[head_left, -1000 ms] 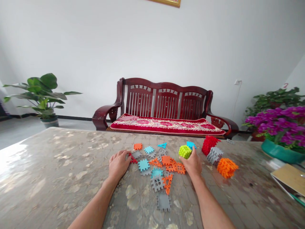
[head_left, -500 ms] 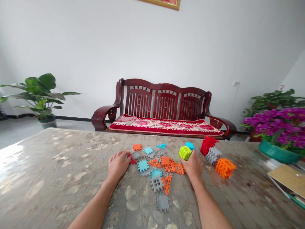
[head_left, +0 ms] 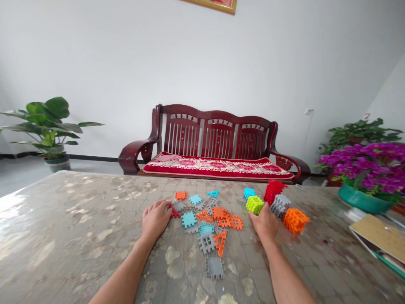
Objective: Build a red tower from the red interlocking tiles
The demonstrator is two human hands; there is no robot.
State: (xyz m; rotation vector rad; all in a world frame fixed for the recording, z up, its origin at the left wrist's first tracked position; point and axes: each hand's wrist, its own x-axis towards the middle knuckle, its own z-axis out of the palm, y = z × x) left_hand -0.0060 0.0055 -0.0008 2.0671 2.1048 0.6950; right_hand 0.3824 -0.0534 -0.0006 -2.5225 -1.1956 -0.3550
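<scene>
My right hand (head_left: 265, 221) has its thumb and fingers around the near side of a yellow-green stack of toothed tiles (head_left: 255, 204). Just behind that stack is a blue stack (head_left: 249, 193). To its right stand a red stack (head_left: 274, 191), a grey stack (head_left: 281, 205) and an orange stack (head_left: 295, 221). My left hand (head_left: 155, 219) rests on the table, its fingertips at a red piece (head_left: 175, 211); what its fingers hold, if anything, is hidden. Between the hands lie loose pieces, among them a light-blue tile (head_left: 189, 219), an orange triangle (head_left: 220, 243) and a grey square (head_left: 214, 267).
The patterned table (head_left: 79, 236) reaches across the view. At its right are a teal flower bowl (head_left: 363, 199) and a brown book or folder (head_left: 381, 236). A wooden bench (head_left: 218, 135) stands behind it, with a potted plant (head_left: 52, 126) at the left.
My right hand has moved right with the yellow-green stack, now nearer the red and grey stacks. The blue stack shows more fully. My left hand has stayed by the red piece.
</scene>
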